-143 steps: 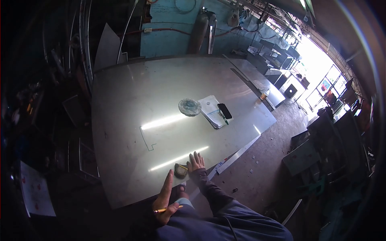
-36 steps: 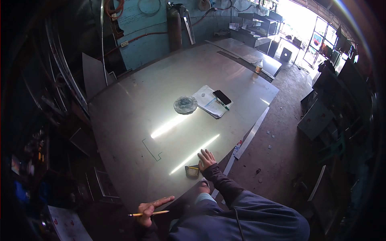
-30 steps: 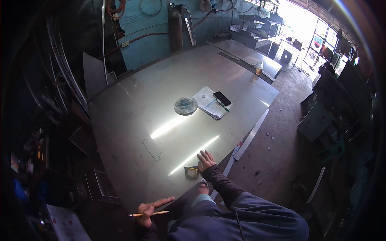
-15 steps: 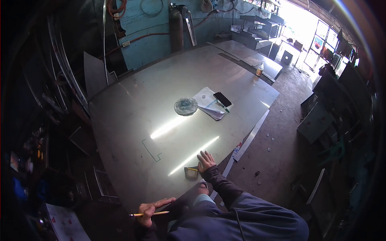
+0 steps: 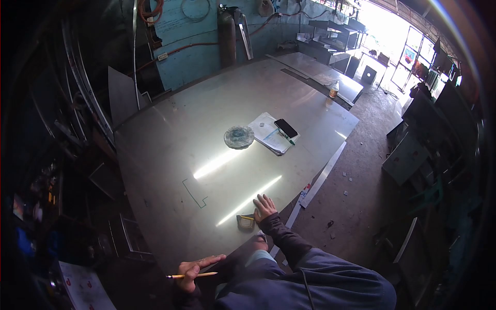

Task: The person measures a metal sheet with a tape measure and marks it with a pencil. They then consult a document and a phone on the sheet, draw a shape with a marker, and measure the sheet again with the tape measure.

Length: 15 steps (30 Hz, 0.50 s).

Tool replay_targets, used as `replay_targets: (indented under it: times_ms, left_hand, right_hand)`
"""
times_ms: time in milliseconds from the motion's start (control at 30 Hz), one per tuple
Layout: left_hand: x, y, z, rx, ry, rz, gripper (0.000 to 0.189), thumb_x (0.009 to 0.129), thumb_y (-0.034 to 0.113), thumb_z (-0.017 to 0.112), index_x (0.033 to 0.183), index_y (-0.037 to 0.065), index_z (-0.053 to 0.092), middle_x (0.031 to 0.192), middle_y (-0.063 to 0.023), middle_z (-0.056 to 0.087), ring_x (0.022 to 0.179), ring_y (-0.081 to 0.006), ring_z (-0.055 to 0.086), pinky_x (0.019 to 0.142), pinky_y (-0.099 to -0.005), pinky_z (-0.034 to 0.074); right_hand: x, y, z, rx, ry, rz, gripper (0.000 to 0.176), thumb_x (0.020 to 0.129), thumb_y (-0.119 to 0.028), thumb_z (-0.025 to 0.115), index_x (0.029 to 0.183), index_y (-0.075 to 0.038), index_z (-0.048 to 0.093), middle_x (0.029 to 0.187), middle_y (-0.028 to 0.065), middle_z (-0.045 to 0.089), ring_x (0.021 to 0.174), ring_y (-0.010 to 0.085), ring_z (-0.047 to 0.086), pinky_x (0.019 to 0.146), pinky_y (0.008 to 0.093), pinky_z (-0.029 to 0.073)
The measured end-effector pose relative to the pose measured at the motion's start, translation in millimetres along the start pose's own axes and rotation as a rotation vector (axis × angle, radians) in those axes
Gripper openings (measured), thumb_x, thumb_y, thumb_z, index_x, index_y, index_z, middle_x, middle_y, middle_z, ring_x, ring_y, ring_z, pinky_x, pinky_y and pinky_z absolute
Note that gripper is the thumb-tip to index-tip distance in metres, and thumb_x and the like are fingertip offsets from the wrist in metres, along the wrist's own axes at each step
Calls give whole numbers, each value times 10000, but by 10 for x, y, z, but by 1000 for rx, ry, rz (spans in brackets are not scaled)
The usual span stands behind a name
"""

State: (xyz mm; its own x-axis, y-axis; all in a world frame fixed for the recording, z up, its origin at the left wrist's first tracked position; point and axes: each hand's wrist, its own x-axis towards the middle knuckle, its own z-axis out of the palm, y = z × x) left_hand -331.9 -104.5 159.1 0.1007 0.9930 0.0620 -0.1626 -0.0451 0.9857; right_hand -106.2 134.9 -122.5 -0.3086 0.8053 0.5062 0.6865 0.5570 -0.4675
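Note:
My left hand (image 5: 192, 269) is at the table's near edge, with a yellow pencil (image 5: 206, 274) held between thumb and fingers and the index finger stretched to the right. Palm down, my right hand (image 5: 264, 206) lies on the metal sheet (image 5: 170, 139) with fingers spread, beside a tape measure (image 5: 246, 222). A dark angular line (image 5: 194, 195) is drawn on the sheet. Farther back is a round, plastic-wrapped bundle (image 5: 238, 137). It sits against papers (image 5: 266, 135) that carry a black phone (image 5: 285, 127) and a green pen (image 5: 286, 136).
A bottle (image 5: 334, 90) stands near the far right corner. Along the right edge below table height runs a narrow metal strip (image 5: 323, 175). A gas cylinder (image 5: 226, 39) stands by the blue wall. Metal panels (image 5: 405, 155) lean on the right beyond the floor.
The lifted near-left part of the top paper now lies flatter. My two hands, the pencil and the tape measure have not visibly moved.

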Motion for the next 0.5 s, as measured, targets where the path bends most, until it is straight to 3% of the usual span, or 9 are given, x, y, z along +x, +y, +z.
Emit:
replay_targets:
  times_ms: [500]
  left_hand:
    - [-5, -26, -36, 23, -17, 15, 573, 811, 251, 364, 1130, -169, 588, 1177, -288, 612, 1166, -375, 564, 1071, -411, 373]
  right_hand:
    - [-1, 8, 10, -1, -8, 0, 407, 749, -127, 612, 1154, -90, 609, 1305, 158, 539, 1263, 369, 456, 1062, 516, 356]
